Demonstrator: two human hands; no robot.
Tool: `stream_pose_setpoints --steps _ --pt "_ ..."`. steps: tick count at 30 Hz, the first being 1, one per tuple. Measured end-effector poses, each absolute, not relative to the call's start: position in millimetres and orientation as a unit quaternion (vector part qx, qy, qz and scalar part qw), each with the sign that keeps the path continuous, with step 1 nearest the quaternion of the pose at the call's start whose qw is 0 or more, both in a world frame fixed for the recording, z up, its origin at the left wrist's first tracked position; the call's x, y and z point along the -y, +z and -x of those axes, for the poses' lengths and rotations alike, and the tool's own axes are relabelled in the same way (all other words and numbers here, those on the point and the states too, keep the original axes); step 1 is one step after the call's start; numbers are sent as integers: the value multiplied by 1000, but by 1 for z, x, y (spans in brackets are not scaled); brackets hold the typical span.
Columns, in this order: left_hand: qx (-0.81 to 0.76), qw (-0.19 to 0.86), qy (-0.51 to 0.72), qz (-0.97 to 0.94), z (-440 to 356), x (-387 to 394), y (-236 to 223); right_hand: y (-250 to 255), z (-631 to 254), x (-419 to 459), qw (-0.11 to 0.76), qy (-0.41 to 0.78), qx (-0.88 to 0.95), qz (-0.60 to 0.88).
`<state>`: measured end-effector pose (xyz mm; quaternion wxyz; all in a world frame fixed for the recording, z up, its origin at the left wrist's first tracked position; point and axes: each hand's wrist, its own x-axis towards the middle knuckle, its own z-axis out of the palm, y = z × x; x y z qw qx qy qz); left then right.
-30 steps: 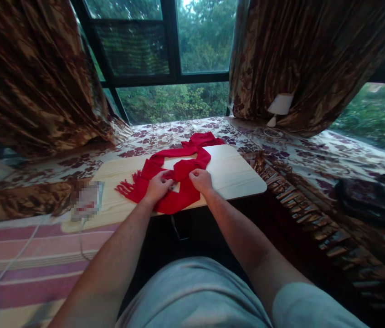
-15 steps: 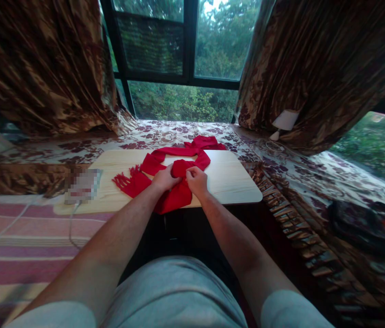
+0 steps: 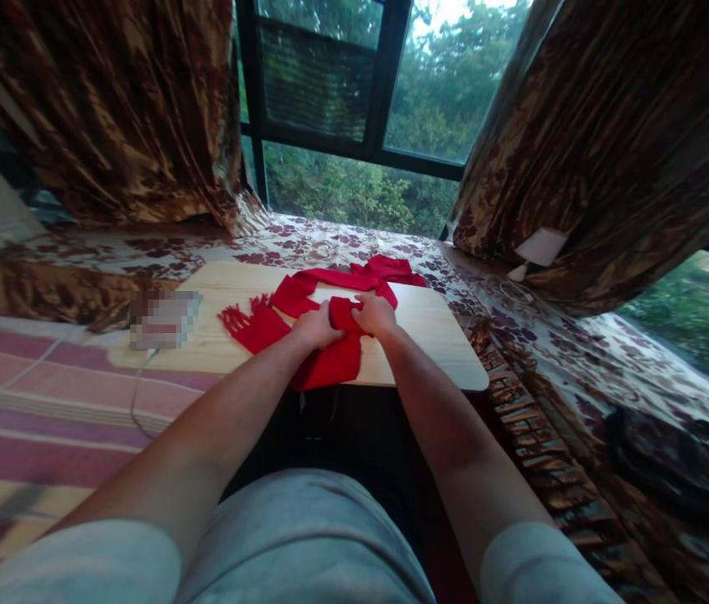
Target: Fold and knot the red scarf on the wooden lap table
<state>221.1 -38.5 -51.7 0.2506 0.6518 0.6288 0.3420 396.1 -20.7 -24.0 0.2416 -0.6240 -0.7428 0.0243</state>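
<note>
A red scarf (image 3: 336,362) lies in a loose loop on the pale wooden table (image 3: 435,352), its fringe spread toward the left and its far part bunched past the back edge. My left hand (image 3: 320,327) is closed on a gathered or folded piece of it near the table's middle. From the other side my right hand (image 3: 374,316) grips the same piece, thumb and fingers curled round the cloth. Part of the scarf is hidden beneath my hands, and its near fold reaches the table's front edge.
At the table's left end lies a blurred-out flat object (image 3: 165,319) with a white cable. A small white lamp (image 3: 539,249) stands on the flowered cloth at the right. Further right sits a black bag (image 3: 675,466). A striped bedcover (image 3: 27,403) stretches along the left.
The view has turned and tilted slightly. My fingers have shifted on the gathered cloth, which now looks flatter between my hands; my right hand has closed further round it.
</note>
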Motion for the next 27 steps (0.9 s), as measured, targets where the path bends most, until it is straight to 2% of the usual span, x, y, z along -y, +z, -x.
stream_pose_setpoints --steps 3,11,17,22,27 --pt "-636 233 311 -666 -224 45 -47 -20 -393 27 211 25 751 625" --pt "-678 136 132 -710 -231 57 -32 1 -383 47 172 2 748 641" --pt "-679 116 105 -717 -231 55 -32 9 -376 53 157 -12 753 639" --pt "-660 130 106 -732 -225 47 -33 14 -383 50 204 -14 734 648" --pt "-634 135 104 -754 -219 41 -32 18 -405 36 332 18 640 693"
